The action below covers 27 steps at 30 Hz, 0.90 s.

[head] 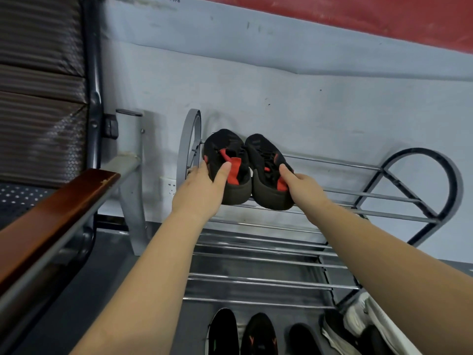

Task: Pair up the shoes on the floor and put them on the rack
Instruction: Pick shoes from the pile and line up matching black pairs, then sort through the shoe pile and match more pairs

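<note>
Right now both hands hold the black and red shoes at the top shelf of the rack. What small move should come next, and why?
Probably let go with the left hand and right hand: the black and red shoes already sit side by side on the top bars of the rack, toes to the wall, and more shoes wait on the floor.

We see two black shoes [249, 167] with red patches, side by side, touching, toes to the wall, on the top bars of the metal rack [332, 198], at its left end
</note>
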Each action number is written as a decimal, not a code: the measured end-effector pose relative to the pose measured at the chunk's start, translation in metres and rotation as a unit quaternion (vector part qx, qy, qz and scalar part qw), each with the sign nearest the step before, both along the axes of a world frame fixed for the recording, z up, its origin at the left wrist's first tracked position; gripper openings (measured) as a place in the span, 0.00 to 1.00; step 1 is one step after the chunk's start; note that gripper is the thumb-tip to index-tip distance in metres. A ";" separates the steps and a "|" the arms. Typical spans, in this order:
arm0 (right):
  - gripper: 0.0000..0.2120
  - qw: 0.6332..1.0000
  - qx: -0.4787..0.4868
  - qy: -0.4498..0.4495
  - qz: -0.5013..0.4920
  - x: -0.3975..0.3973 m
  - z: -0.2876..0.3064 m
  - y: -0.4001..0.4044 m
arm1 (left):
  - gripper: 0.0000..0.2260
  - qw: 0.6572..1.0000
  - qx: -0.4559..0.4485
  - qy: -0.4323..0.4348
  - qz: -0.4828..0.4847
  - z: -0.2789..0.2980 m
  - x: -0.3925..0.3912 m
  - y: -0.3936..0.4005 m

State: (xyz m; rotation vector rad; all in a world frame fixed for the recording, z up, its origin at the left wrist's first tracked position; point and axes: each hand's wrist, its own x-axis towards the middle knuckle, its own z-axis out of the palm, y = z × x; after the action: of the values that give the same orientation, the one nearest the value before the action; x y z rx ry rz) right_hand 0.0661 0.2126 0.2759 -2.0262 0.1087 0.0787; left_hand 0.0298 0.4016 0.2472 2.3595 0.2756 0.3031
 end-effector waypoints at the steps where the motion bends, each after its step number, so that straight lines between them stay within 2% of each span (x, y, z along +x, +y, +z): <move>1: 0.15 1.000 -0.009 -0.019 0.008 -0.007 0.000 -0.001 | 0.33 1.000 0.002 -0.002 -0.011 -0.002 -0.005 -0.001; 3: 0.13 0.997 -0.028 -0.065 0.037 -0.021 0.000 -0.004 | 0.34 0.999 0.023 -0.005 -0.023 -0.005 -0.018 -0.006; 5: 0.18 0.991 -0.061 -0.109 0.057 -0.040 -0.002 -0.009 | 0.35 0.998 0.049 -0.002 -0.026 -0.006 -0.031 -0.014; 7: 0.26 0.974 -0.148 -0.159 0.059 -0.057 -0.009 -0.017 | 0.36 0.996 0.085 -0.008 -0.009 -0.009 -0.045 -0.026; 10: 0.34 0.942 -0.272 -0.189 0.062 -0.076 -0.032 -0.034 | 0.38 0.983 0.172 -0.067 0.007 -0.018 -0.060 -0.047; 14: 0.37 0.916 -0.338 -0.198 0.087 -0.099 -0.070 -0.061 | 0.39 0.953 0.250 -0.127 -0.111 -0.036 -0.075 -0.079; 20: 0.45 0.907 -0.393 -0.131 0.072 -0.131 -0.136 -0.112 | 0.35 0.897 0.317 -0.053 -0.304 -0.070 -0.087 -0.129; 23: 0.39 0.905 -0.415 -0.067 0.062 -0.149 -0.175 -0.148 | 0.34 0.871 0.346 0.002 -0.348 -0.092 -0.089 -0.151; 27: 0.40 0.899 -0.433 0.058 0.031 -0.168 -0.214 -0.185 | 0.35 0.849 0.363 0.066 -0.378 -0.125 -0.092 -0.178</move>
State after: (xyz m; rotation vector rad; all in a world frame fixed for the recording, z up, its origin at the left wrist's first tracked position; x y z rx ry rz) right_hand -0.1016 0.0274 0.0618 -2.9215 0.1773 0.2230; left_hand -0.0620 0.2239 0.1226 2.9882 -0.8548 -0.1844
